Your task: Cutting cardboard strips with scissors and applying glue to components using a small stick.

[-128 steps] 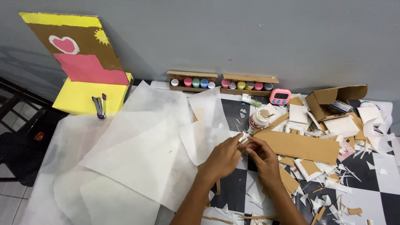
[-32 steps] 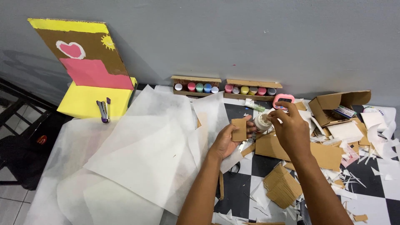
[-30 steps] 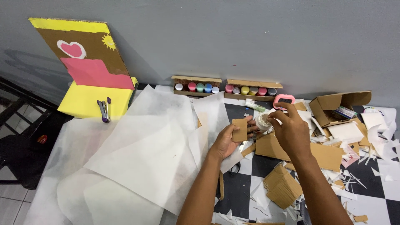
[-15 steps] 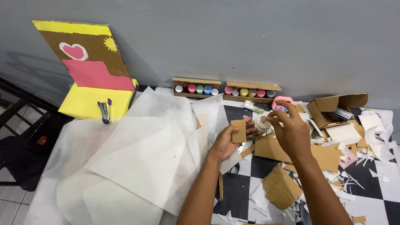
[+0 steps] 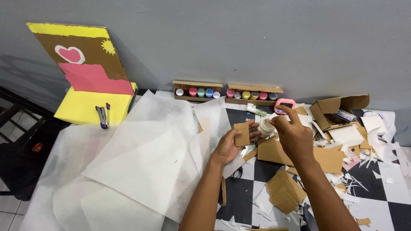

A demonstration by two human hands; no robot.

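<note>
Near the middle of the frame the left hand [image 5: 229,145] holds a small cardboard piece [image 5: 242,134] upright, its fingers curled shut around the lower edge with the thumb pressed against the brown face. Just to the right, the right hand [image 5: 294,136] is closed on a small white round container [image 5: 267,127], gripping it between thumb and bent fingers while the forefinger sticks up above it. Card and container sit very close together, almost touching, both lifted above the table [image 5: 385,192].

Below the hands lie larger cardboard sheets [image 5: 327,157] and a stack of cut cardboard pieces [image 5: 286,191] on the black-and-white chequered surface, among white paper scraps. Big sheets of thin white paper [image 5: 141,158] cover the left half of the frame.

Along the grey wall at the top centre stand two cardboard trays of paint pots [image 5: 227,93] with coloured lids. A small pink device [image 5: 284,105] sits just right of them, behind the right hand. An open cardboard box [image 5: 336,110] lies at upper right. At upper left a painted cardboard board [image 5: 83,64] with a heart, yellow and pink areas leans against the wall, and a purple stapler [image 5: 102,116] rests on its yellow base.
</note>
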